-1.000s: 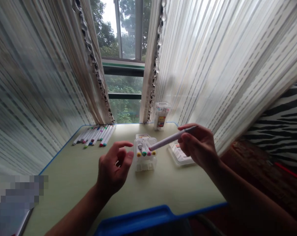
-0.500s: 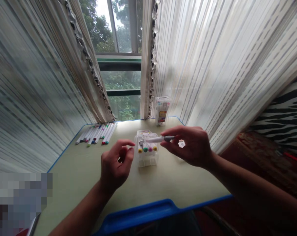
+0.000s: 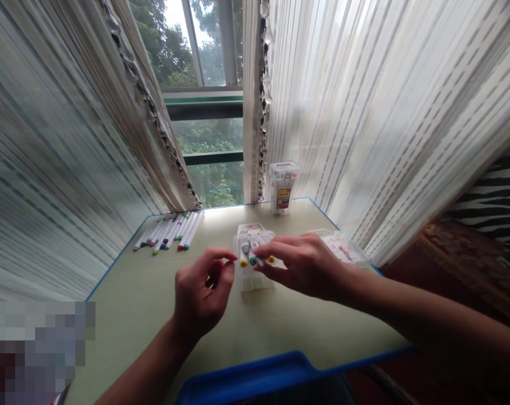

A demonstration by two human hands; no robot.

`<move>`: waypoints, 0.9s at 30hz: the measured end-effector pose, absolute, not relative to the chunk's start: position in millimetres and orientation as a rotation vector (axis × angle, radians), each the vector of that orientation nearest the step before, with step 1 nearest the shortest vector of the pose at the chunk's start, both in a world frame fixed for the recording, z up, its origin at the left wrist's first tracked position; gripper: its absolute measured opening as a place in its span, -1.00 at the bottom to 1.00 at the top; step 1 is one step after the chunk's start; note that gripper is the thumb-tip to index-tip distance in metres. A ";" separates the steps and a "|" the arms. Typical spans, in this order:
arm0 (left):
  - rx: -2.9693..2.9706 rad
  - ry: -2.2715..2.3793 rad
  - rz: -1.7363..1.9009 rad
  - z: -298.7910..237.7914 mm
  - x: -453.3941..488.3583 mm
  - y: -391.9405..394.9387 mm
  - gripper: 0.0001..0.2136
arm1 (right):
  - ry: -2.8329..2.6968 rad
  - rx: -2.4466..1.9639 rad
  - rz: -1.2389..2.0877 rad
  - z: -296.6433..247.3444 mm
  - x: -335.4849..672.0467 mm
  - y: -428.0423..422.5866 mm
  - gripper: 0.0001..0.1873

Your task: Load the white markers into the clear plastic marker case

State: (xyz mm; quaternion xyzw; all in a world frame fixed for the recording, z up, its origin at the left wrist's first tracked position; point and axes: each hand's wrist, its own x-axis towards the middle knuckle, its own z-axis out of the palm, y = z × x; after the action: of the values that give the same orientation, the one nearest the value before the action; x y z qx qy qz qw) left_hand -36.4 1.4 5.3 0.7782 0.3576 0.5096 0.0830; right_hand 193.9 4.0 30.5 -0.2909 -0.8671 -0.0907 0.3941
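Note:
In the middle of the table lies a clear plastic marker case (image 3: pixel 254 284) with a row of white markers in it, yellow and green caps showing at the near end. My right hand (image 3: pixel 312 264) pinches a marker (image 3: pixel 259 262) with a grey cap between thumb and fingers, above the row; the fingers hide part of the case and some markers. Just left of the case, my left hand (image 3: pixel 204 287) hovers with curled fingers, thumb and forefinger slightly apart and nothing between them.
Several loose white markers (image 3: pixel 170 232) lie side by side at the back left. An upright clear case (image 3: pixel 283 191) with a label stands at the back right. A clear lid-like tray (image 3: pixel 343 247) lies behind my right forearm. The table's blue rim (image 3: pixel 246 371) curves along the front.
My right hand has moved left and down, bringing the grey-capped marker from level beside the case to over its row. My left hand stays beside the case. The view has shifted slightly.

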 end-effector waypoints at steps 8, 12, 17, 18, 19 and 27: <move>2.363 1.041 1.498 4.7 -36.5 2.8 -0.89 | -2.315 -0.766 -0.544 28.7 194.2 4.6 -0.72; 2.382 1.033 1.491 4.7 -37.3 2.0 -0.89 | -2.307 -0.763 -0.576 27.9 193.9 4.4 -0.71; 2.396 1.013 1.503 6.5 -35.7 1.6 -0.88 | -2.324 -0.818 -0.544 28.0 195.0 4.6 -0.72; 2.398 1.006 1.508 7.0 -35.0 1.8 -0.88 | -2.338 -0.832 -0.535 28.2 195.3 4.5 -0.74; 2.399 0.997 1.516 7.5 -34.2 1.9 -0.88 | -2.351 -0.845 -0.529 28.5 195.5 4.3 -0.76; 2.388 0.931 1.534 11.1 -31.1 1.5 -0.88 | -2.422 -0.930 -0.515 31.8 192.9 0.0 -0.77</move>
State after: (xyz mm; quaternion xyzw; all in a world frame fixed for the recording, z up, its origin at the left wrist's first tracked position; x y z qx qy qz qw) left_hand -31.1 1.5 11.1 0.7970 0.3107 0.5122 0.0772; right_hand 192.9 0.0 31.8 -0.3407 -0.8876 -0.1888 0.2459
